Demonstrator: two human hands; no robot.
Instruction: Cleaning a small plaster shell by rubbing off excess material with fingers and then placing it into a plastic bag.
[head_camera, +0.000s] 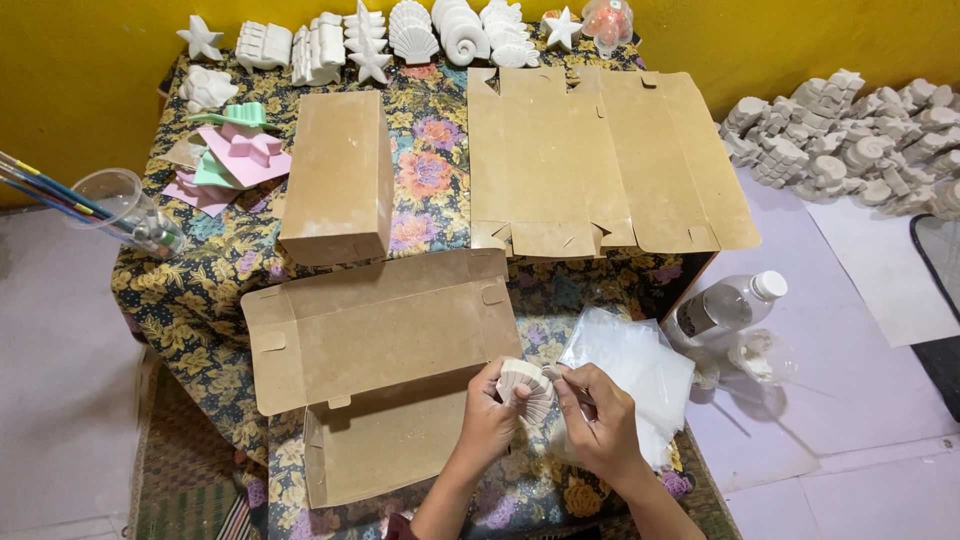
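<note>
My left hand (487, 415) and my right hand (598, 425) hold a white plaster scallop shell (527, 384) between them, low in the middle of the head view. The left fingers grip its left edge. The right fingers pinch its right edge together with thin clear plastic. Just left of the hands lies an open brown cardboard box (380, 350) with its lid flap up. A pile of clear plastic bags (630, 365) lies right of the hands.
A closed brown box (337, 175) and a flat unfolded box (600, 160) lie on the floral cloth. White plaster figures (400, 40) line the back edge. Pastel moulds (235, 155), a cup of brushes (125, 205), a plastic bottle (725, 305) and a heap of plaster pieces (850, 135) surround them.
</note>
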